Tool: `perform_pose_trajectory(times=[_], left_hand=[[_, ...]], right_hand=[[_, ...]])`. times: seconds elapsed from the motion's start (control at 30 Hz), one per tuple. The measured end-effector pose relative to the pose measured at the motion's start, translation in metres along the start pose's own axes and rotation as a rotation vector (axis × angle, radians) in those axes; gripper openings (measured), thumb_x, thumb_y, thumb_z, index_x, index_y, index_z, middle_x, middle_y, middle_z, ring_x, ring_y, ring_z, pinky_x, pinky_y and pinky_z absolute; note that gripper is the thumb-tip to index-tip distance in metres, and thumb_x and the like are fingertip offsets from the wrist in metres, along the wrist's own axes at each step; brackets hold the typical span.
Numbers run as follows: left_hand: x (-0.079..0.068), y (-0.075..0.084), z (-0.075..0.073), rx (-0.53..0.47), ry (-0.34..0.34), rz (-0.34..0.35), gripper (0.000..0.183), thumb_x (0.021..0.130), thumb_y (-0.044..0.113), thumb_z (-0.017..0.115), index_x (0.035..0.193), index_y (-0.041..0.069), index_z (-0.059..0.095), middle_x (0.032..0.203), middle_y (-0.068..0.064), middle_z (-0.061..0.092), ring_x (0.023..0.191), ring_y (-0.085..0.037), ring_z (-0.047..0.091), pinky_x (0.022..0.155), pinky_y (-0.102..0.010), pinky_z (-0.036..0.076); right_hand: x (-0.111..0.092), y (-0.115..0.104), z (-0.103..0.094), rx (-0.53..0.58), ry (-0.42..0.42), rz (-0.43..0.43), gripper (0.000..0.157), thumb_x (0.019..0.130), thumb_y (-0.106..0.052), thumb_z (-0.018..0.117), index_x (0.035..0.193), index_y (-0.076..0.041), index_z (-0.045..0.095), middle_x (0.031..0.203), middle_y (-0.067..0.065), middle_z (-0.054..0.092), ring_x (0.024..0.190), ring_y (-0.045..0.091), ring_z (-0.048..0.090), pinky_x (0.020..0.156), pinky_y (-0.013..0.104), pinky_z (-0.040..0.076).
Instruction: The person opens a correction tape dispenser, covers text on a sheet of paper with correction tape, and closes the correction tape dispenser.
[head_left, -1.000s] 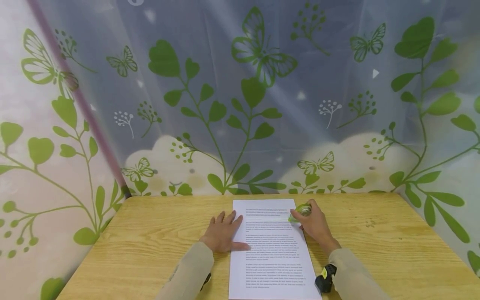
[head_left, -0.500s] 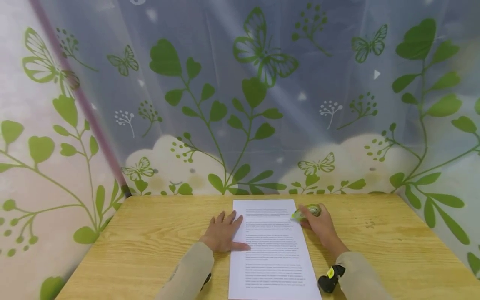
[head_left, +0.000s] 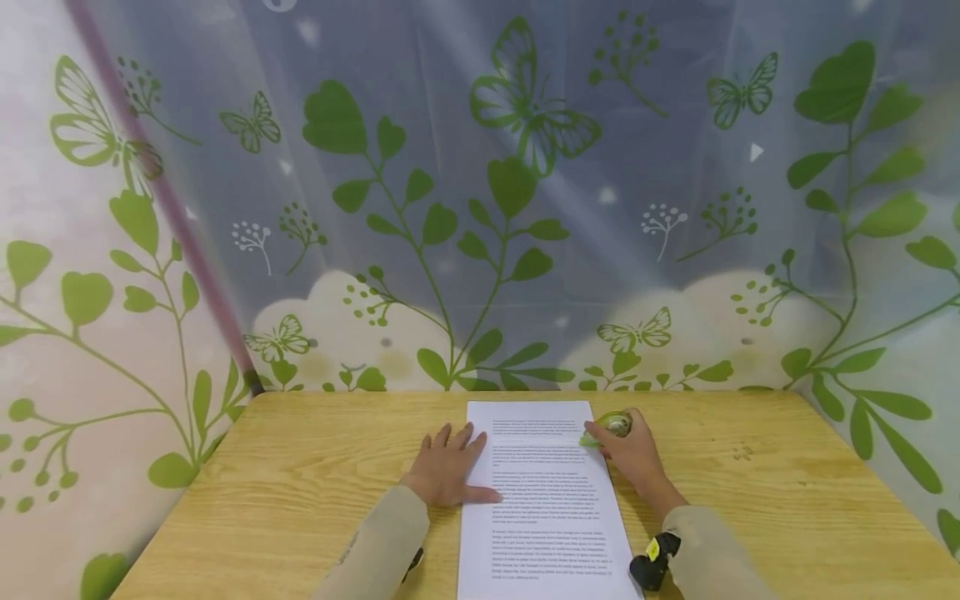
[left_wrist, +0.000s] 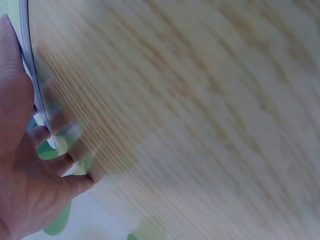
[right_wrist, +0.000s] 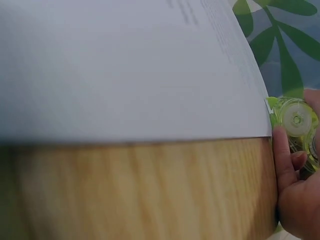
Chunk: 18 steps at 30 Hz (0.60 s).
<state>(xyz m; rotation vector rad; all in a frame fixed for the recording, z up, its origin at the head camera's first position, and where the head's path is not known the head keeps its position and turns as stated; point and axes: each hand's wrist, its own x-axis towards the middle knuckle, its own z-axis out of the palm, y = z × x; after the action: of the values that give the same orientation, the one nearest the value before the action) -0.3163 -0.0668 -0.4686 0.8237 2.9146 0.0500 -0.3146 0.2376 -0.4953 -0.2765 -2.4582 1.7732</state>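
A stack of printed paper (head_left: pixel 543 521) lies on the table, dense with lines of text. My left hand (head_left: pixel 442 471) rests with spread fingers over its left edge, thumb lying across the sheet; the left wrist view shows the fingers reaching past the side of the stack (left_wrist: pixel 27 45). At the upper right edge of the page, my right hand (head_left: pixel 637 457) grips a green see-through correction tape dispenser (head_left: pixel 618 424), its tip down at the end of a text line. The dispenser's round clear reel (right_wrist: pixel 297 120) shows in the right wrist view.
The wood-grain table (head_left: pixel 315 467) spreads out on both sides of the paper. Behind it hangs a curtain (head_left: pixel 420 208) printed with green leaves and butterflies. A black wrist device (head_left: pixel 654 562) sits at the right sleeve (head_left: pixel 712 550).
My right hand slid right with the correction tape, off toward the page's edge, then came back a little left and its tip is at the text again. My left hand has stayed put.
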Motion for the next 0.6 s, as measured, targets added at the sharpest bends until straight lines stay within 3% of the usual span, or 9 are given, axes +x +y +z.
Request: perform_pose_trajectory(times=[0.2,0.6], left_hand=[[-0.0006,0.0006,-0.0004,0.0,-0.006,-0.001,0.098,0.077,0.078,0.05,0.15,0.014,0.032,0.154,-0.013,0.027,0.136,-0.045,0.024,0.104,-0.062,0.025],[0.0,0.0007,0.0015,0.0,0.006,0.007,0.098,0.077,0.078,0.05,0.15,0.014,0.032,0.153,-0.014,0.027,0.135,-0.046,0.025,0.103,-0.062,0.025]], right_hand=[[-0.0014,-0.0008,0.0002,-0.024,-0.008,-0.018,0.067,0.084,-0.046,0.069,0.124,-0.002,0.038,0.112,0.019,0.054,0.091,0.023,0.061,0.072,0.03,0.051],[0.0012,-0.0011,-0.0024,-0.133,-0.037,-0.087,0.059,0.087,-0.039,0.069,0.12,-0.002,0.036,0.1,0.017,0.057,0.078,0.02,0.061,0.063,0.031,0.05]])
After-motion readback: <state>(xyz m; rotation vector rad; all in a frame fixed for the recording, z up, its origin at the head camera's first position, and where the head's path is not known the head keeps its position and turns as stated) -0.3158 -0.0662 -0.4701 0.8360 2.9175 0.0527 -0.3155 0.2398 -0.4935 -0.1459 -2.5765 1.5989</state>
